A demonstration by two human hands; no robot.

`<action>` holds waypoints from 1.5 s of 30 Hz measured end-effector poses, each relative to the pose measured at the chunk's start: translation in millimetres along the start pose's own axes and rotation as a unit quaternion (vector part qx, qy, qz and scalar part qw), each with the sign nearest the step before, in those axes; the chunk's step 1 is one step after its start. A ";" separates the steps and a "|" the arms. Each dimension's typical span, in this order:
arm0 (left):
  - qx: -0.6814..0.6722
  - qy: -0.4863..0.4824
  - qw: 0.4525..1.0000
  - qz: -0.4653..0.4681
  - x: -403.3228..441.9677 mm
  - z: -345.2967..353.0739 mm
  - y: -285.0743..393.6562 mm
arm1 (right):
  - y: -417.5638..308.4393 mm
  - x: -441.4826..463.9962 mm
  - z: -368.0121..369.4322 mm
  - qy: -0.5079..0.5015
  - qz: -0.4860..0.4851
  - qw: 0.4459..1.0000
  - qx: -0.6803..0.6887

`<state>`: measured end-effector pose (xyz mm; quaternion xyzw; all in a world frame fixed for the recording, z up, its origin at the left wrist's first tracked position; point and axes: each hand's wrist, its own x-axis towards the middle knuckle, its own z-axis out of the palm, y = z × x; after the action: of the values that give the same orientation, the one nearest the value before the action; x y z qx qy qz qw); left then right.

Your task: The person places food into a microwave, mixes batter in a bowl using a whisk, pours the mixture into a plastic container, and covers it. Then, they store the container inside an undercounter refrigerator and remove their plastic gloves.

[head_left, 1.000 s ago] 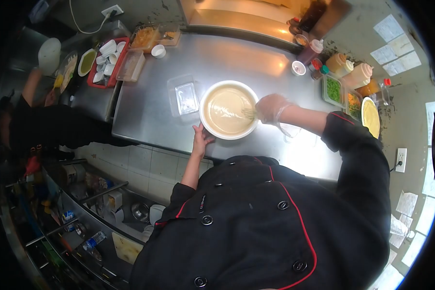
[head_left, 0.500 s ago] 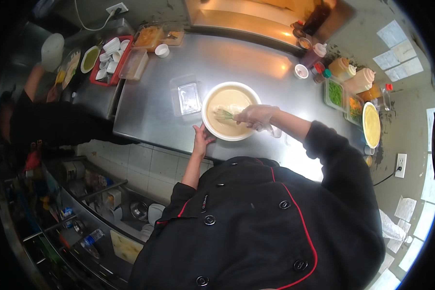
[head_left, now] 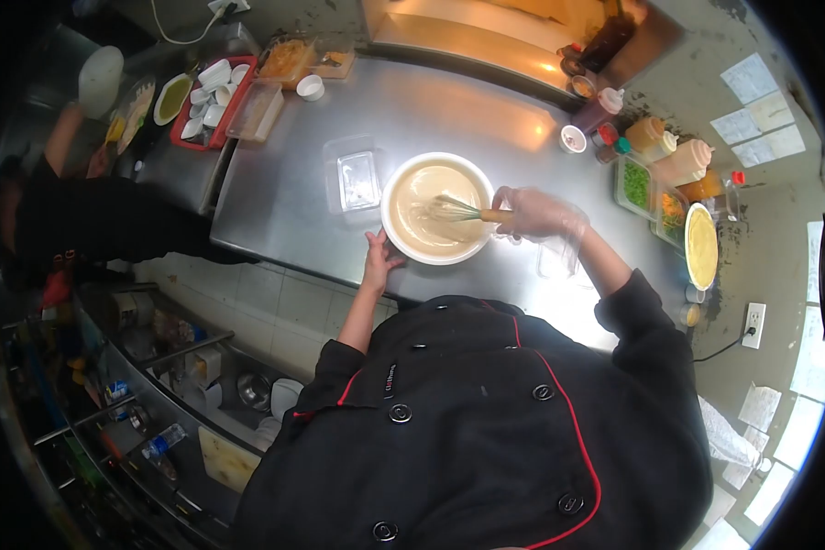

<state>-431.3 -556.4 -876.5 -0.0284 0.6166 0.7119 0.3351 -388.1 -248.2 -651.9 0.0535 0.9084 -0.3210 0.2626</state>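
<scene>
Is a metal table point(head_left: 449, 110), smooth and shiny, catching warm light on its far side and white glare at the near right. Carries a white bowl point(head_left: 438, 158) close to the near edge, and just left of that, a clear plastic container point(head_left: 357, 181). Holds a small white cup point(head_left: 311, 90) toward the far left corner, near some plastic tubs point(head_left: 246, 131). Along the right side, bears a second small cup point(head_left: 575, 148), squeeze bottles point(head_left: 686, 163), a green-capped jar point(head_left: 621, 146), clear tubs point(head_left: 637, 210) of chopped greens and orange shreds, and an oval dish point(head_left: 702, 288) with yellow contents.

No legible text (jacket lettering point(head_left: 390, 379) too small)
</scene>
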 end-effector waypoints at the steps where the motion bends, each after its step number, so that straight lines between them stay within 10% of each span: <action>1: 0.002 -0.001 1.000 0.001 0.5 -0.5 -0.2 | 0.2 -0.8 0.7 0.038 -0.029 0.998 -0.052; 7: -0.003 -0.010 1.000 0.006 -0.9 -1.3 1.2 | 12.2 7.9 15.4 0.027 -0.135 0.946 -0.295; 17: -0.005 -0.013 1.000 0.003 -2.7 1.0 10.1 | -4.6 37.6 78.4 0.072 -0.271 0.941 -0.191; 22: -0.003 -0.005 1.000 0.008 1.5 -0.2 2.2 | -8.0 54.8 96.7 0.176 -0.178 0.864 -0.436; 28: 0.000 -0.001 1.000 0.008 1.1 -1.5 0.1 | -9.1 31.0 66.3 0.145 -0.037 0.954 -0.262; 45: 0.005 -0.021 1.000 0.007 1.7 1.6 -3.0 | -40.0 19.2 87.4 0.081 -0.090 0.947 -0.299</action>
<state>-430.5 -554.2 -879.5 -0.0074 0.6133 0.7114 0.3430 -376.4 -334.6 -696.9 -0.0839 0.9819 -0.0518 0.1616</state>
